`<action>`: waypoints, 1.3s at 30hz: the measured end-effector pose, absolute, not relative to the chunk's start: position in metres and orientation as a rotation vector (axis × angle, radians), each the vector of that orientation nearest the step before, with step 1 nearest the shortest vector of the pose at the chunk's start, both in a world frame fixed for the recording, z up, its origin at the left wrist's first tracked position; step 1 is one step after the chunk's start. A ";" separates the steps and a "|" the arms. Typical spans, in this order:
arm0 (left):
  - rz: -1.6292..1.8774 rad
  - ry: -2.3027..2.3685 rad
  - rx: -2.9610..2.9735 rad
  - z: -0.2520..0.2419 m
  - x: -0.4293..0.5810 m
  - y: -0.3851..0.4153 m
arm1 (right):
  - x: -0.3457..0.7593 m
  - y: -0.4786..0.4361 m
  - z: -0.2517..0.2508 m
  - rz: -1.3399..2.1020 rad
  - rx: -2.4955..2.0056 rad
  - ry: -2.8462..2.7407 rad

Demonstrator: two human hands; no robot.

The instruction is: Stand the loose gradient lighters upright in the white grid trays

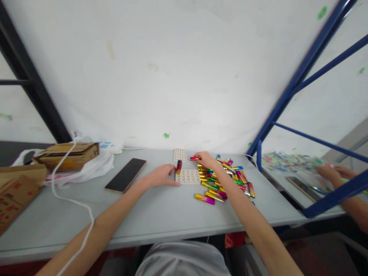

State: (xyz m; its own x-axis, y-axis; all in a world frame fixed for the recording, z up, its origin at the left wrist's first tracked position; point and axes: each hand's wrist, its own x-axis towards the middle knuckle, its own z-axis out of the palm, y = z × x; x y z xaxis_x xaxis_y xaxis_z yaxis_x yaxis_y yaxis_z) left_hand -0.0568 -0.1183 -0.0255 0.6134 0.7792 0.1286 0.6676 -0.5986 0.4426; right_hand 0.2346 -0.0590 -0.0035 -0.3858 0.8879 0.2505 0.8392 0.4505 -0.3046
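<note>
My right hand (205, 159) pinches a small shiny red-and-gold tube (195, 158) above the back of a pile. That pile of metallic tubes (214, 188), in gold, pink, green, red and blue, lies under and around my right forearm. My left hand (164, 175) rests at the left edge of a white tray with rows of round holes (188, 177), its thumb and fingers apart. One red-and-yellow tube (179, 167) stands upright at the tray's back left corner, close to my left fingertips. A second white tray (180, 154) lies behind, near the wall.
A dark phone (125, 175) lies left of my hand. Cardboard boxes (69, 155) and a white plastic bag (94, 168) are farther left. A white cable (71, 203) hangs across my left forearm. Past the blue frame (283, 103), another person's hands (330, 174) handle small plastic packets.
</note>
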 end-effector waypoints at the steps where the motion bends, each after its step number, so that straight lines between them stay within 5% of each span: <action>1: 0.444 1.163 2.488 -0.025 -0.057 -0.119 | 0.237 -0.060 -0.003 0.188 -1.460 -2.316; 33: 0.399 1.199 2.479 -0.014 -0.055 -0.126 | 0.300 -0.144 0.014 0.135 -1.379 -2.173; 39: 0.390 1.204 2.464 -0.012 -0.056 -0.128 | 0.307 -0.182 0.017 0.384 -1.324 -2.457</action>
State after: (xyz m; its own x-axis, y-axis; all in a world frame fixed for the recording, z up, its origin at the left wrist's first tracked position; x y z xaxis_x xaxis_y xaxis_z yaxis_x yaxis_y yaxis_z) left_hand -0.0557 -0.1280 -0.0115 0.5970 0.7978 0.0838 0.6956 -0.5669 0.4412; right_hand 0.3067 -0.1817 0.0171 -0.5173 0.8420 0.1532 0.7551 0.5333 -0.3813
